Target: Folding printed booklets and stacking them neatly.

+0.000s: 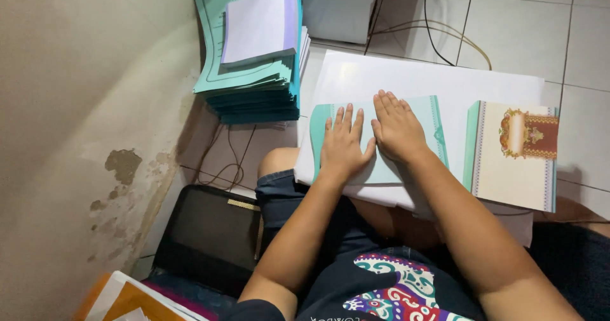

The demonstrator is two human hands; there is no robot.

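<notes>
Pale teal card [381, 162] under both hands — left [342, 148], right [397, 130] — open, palms flat, fingers spread, pressing.

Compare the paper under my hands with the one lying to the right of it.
The pale teal sheet is plain and pressed flat under the left hand and right hand; the cream card bears a red-and-gold ornament and lies untouched. Both have teal edges and lie on the white board.

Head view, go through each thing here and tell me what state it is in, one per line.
Left hand: flat, palm down on teal sheet.
Right hand: flat on same sheet.
Teal sheet: lying flat on white board.
Ornate card: face up, untouched.
Teal stack: piled on the floor.
</notes>
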